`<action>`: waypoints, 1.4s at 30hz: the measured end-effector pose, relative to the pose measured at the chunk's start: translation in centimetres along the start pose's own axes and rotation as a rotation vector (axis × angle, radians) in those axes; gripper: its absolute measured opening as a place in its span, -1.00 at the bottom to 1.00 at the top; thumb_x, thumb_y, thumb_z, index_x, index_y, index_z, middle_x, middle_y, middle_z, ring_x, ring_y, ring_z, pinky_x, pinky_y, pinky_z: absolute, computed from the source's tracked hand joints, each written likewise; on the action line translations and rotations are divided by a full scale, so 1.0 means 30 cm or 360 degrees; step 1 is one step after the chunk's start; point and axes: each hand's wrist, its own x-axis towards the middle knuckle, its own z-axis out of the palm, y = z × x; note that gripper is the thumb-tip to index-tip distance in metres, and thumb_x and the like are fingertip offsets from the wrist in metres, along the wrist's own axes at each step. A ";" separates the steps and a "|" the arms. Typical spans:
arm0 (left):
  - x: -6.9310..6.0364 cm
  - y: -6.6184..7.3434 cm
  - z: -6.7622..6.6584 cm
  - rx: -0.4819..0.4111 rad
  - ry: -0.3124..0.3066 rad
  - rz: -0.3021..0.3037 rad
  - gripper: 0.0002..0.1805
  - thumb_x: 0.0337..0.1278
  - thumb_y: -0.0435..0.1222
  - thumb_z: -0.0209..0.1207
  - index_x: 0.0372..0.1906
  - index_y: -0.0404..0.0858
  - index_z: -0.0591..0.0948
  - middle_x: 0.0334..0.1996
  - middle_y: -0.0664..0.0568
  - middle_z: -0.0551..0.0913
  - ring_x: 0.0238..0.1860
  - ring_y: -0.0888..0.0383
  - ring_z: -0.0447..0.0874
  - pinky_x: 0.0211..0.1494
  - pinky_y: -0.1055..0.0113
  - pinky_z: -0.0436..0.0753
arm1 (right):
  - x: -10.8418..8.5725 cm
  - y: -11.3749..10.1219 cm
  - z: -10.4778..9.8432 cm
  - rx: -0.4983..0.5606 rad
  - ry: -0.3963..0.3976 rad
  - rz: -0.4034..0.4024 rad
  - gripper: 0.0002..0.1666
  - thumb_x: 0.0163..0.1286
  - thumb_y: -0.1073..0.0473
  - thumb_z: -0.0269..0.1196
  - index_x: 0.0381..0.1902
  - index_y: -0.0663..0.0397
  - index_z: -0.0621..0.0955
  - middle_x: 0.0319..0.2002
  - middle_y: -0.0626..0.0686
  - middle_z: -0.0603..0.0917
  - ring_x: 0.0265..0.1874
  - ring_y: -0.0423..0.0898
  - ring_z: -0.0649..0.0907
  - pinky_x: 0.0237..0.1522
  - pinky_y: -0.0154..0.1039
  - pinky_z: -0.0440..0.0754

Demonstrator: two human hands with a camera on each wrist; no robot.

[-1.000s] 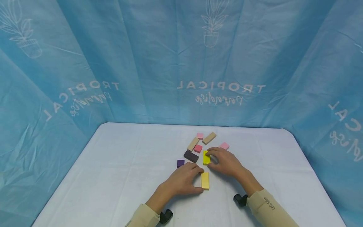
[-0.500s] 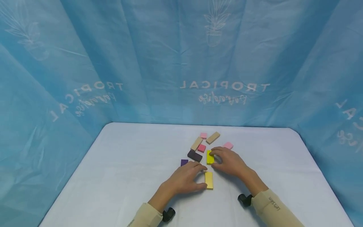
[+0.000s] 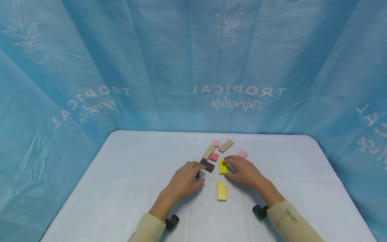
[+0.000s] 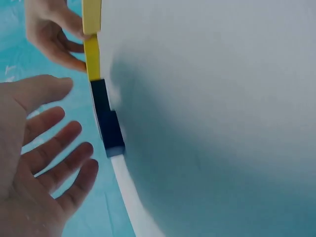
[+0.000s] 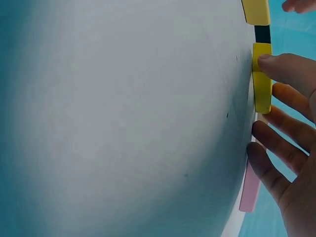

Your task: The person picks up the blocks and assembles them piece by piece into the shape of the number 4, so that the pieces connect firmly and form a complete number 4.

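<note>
Thumb and fingertips of my right hand (image 3: 243,171) pinch a bright yellow block (image 3: 223,168) lying flat; in the right wrist view the thumb lies on that block (image 5: 262,94). My left hand (image 3: 182,179) hovers with relaxed, spread fingers around a small purple block (image 3: 198,174), which it partly covers. The left wrist view shows a gap between this hand (image 4: 44,153) and the purple block (image 4: 112,133). Just beyond its fingers is a dark brown block (image 3: 207,166). A pale yellow block (image 3: 221,191) lies untouched, nearer the body than the bright yellow one.
Behind the hands lie two light wooden blocks (image 3: 208,152), a red block (image 3: 213,157), and pink blocks at the back (image 3: 216,143) and beside the right hand (image 3: 242,153). A blue curtain (image 3: 163,67) hangs around the white table (image 3: 121,168).
My left hand has left the pale yellow block and moved left and slightly away from the body, over to the purple block. The right hand has stayed at the bright yellow block.
</note>
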 end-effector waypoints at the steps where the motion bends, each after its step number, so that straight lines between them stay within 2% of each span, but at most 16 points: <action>1: 0.000 -0.010 0.000 0.0018 0.0011 -0.0015 -0.52 0.10 -0.07 0.30 0.15 -0.05 0.56 0.07 0.11 0.55 0.10 0.16 0.47 0.14 0.21 0.51 | 0.000 0.000 0.001 0.0003 0.0003 -0.0006 -0.45 0.14 -0.09 0.41 0.11 -0.15 0.62 0.17 -0.10 0.54 0.23 -0.06 0.43 0.23 0.03 0.37; 9: 0.004 -0.066 0.025 0.0100 0.0005 -0.0098 -0.49 0.06 -0.12 0.32 0.16 -0.08 0.56 0.03 0.09 0.56 0.07 0.16 0.49 0.11 0.25 0.52 | 0.002 -0.001 0.006 -0.0002 0.0005 0.0003 -0.44 0.14 -0.10 0.41 0.12 -0.17 0.61 0.18 -0.11 0.53 0.23 -0.07 0.42 0.23 0.02 0.36; 14: 0.005 -0.078 0.026 0.0105 -0.0009 -0.0099 -0.58 0.07 -0.11 0.32 0.06 -0.12 0.61 -0.08 0.08 0.60 -0.07 0.17 0.54 -0.03 0.24 0.58 | -0.001 0.002 0.010 0.0018 0.0013 -0.0002 -0.44 0.14 -0.10 0.41 0.11 -0.17 0.61 0.18 -0.11 0.53 0.22 -0.06 0.43 0.22 0.02 0.38; 19: 0.012 -0.079 0.019 0.0079 -0.0011 -0.0105 -0.65 0.04 -0.13 0.33 -0.04 -0.12 0.66 -0.18 0.09 0.61 -0.18 0.19 0.55 -0.09 0.23 0.60 | -0.004 0.004 0.012 0.0027 0.0021 -0.0004 -0.45 0.14 -0.09 0.41 0.11 -0.15 0.61 0.20 -0.08 0.51 0.23 -0.05 0.42 0.21 0.04 0.39; 31: 0.014 -0.072 0.017 0.0094 -0.0028 -0.0114 -0.66 0.03 -0.12 0.33 -0.06 -0.12 0.67 -0.21 0.10 0.61 -0.21 0.20 0.53 -0.10 0.24 0.60 | -0.010 0.010 0.011 0.0045 0.0009 -0.0003 -0.42 0.14 -0.10 0.39 0.14 -0.18 0.58 0.22 -0.05 0.47 0.23 -0.05 0.41 0.21 0.03 0.39; 42: 0.016 -0.067 0.025 0.0072 -0.0027 -0.0165 -0.65 0.01 -0.10 0.35 -0.07 -0.10 0.67 -0.20 0.12 0.61 -0.19 0.22 0.53 -0.08 0.24 0.60 | -0.008 0.005 0.009 0.0022 0.0039 -0.0020 -0.38 0.15 -0.07 0.39 0.18 -0.13 0.56 0.20 -0.06 0.51 0.23 -0.05 0.42 0.23 0.01 0.37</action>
